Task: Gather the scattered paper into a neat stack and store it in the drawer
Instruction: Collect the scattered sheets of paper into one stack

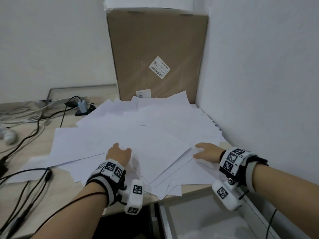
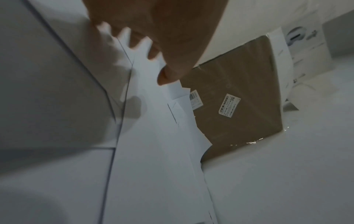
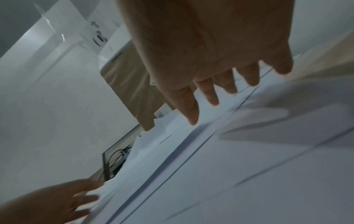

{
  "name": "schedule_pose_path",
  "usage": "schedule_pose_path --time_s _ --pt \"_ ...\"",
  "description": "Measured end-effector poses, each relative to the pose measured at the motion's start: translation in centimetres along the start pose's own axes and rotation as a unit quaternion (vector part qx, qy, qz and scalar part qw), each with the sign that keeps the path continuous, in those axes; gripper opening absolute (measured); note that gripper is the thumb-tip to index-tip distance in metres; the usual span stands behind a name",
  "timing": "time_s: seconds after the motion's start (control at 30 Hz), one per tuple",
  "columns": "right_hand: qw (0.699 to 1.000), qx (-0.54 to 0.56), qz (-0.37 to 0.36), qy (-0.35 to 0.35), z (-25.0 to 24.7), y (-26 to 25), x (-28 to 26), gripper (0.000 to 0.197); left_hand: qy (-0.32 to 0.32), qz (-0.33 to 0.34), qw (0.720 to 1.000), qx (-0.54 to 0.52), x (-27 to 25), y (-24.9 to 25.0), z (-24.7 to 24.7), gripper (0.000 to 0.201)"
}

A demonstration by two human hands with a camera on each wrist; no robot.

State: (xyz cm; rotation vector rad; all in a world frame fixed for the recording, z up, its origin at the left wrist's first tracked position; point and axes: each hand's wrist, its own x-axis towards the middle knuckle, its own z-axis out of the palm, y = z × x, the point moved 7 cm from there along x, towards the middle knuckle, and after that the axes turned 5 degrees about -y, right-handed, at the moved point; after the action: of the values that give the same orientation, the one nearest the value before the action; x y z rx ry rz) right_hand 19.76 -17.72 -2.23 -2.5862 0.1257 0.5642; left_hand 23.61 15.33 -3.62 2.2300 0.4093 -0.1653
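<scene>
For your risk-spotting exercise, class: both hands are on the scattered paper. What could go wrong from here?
1. Sheets overhang the desk's front edge; a sweep by the left hand or right hand could drop them.
2. Sheets lie close to the cables and may snag them.
3. Sheets against the cardboard box may get left behind.

left hand [image 1: 119,153]: fingertips tucked under a sheet of the paper [image 1: 138,135] in the head view, grip not readable; left wrist view is motion-blurred. right hand [image 1: 206,152]: fingertips washed out against the white sheets, contact unclear. desk [image 1: 57,121] mostly hidden under paper. cardboard box [image 1: 155,49]: bottom edge hidden by sheets, label print [image 1: 159,67] too small to read. drawer [image 1: 198,221] cut off by the bottom edge, inside blurred. cables [image 1: 25,135] run off the left edge.
</scene>
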Motion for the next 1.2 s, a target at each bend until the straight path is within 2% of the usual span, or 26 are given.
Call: schedule_pose_path --time_s 0.07,0.13,0.27,0.33,0.4,0.5,0.6,0.67,0.7,0.77,0.83,0.87,0.9,0.97,1.0,1.03,1.07,1.17,1.2 --pt "0.998 0.012 0.055 0.025 -0.7 1.6 0.7 0.075 -0.005 -0.048 0.997 0.06 0.0 -0.8 0.3 0.068" --pt "0.996 -0.006 0.092 0.005 -0.6 2.6 1.2 0.079 -0.027 -0.044 0.996 0.071 0.1 -0.7 1.3 0.069" --pt "0.994 -0.055 0.067 -0.066 1.2 1.3 0.8 0.088 -0.076 -0.003 0.997 0.018 -0.3 1.1 3.5 0.082" --pt "0.993 -0.073 0.021 -0.091 2.1 -0.4 0.3 0.086 -0.076 0.007 0.996 -0.042 -0.3 2.0 3.9 0.09" --pt "0.991 -0.065 -0.037 -0.112 3.1 -2.1 0.0 0.082 -0.053 -0.005 0.989 -0.135 0.0 2.2 3.6 0.085" --pt "0.987 -0.047 -0.072 -0.136 4.0 -2.9 -0.2 0.083 -0.03 -0.075 0.954 -0.289 -0.1 1.3 2.9 0.077" --pt "0.989 -0.02 -0.073 -0.126 3.7 -2.5 -0.5 0.079 -0.092 -0.102 0.921 -0.365 -0.7 1.1 3.3 0.047" --pt "0.991 0.013 -0.077 -0.11 3.3 -2.2 -0.6 0.072 -0.14 -0.083 0.919 -0.359 -1.4 1.6 3.7 0.02" --pt "0.991 0.033 -0.082 -0.102 3.1 -2.1 -0.7 0.068 -0.18 -0.078 0.911 -0.362 -2.0 1.9 4.2 0.017" --pt "0.989 0.079 -0.092 -0.088 3.0 -1.8 -1.0 0.062 -0.238 -0.063 0.907 -0.343 -3.3 2.6 5.1 0.032" --pt "0.985 0.131 -0.091 -0.07 2.8 -1.2 -1.1 0.056 -0.266 -0.056 0.92 -0.281 -3.9 2.8 5.9 0.031" --pt "0.982 0.159 -0.089 -0.057 2.7 -1.0 -1.2 0.052 -0.26 -0.064 0.929 -0.257 -3.8 2.9 6.2 0.028" --pt "0.979 0.181 -0.087 -0.044 2.5 -0.7 -1.3 0.047 -0.227 -0.067 0.943 -0.234 -3.9 3.2 5.9 0.023" --pt "0.974 0.209 -0.083 -0.011 1.9 -0.1 -1.4 0.035 -0.151 -0.074 0.962 -0.213 -3.5 3.0 5.0 0.028" --pt "0.971 0.224 -0.08 0.012 1.4 0.3 -1.4 0.029 -0.135 -0.045 0.979 -0.148 -3.8 3.3 4.4 0.032" --pt "0.966 0.243 -0.076 0.035 0.9 0.8 -1.3 0.022 -0.107 0.031 0.994 0.011 -4.0 3.7 3.6 0.034" --pt "0.961 0.263 -0.07 0.057 0.4 1.4 -1.3 0.016 -0.077 0.047 0.993 0.077 -3.3 3.6 3.0 0.035" --pt "0.952 0.284 -0.023 0.115 -1.3 3.2 -1.1 0.016 0.014 -0.008 1.0 -0.025 -2.3 2.1 0.2 0.035" --pt "0.95 0.283 -0.006 0.133 -1.8 3.9 -1.0 0.021 0.033 -0.004 0.999 -0.005 -2.1 1.5 -0.4 0.035"
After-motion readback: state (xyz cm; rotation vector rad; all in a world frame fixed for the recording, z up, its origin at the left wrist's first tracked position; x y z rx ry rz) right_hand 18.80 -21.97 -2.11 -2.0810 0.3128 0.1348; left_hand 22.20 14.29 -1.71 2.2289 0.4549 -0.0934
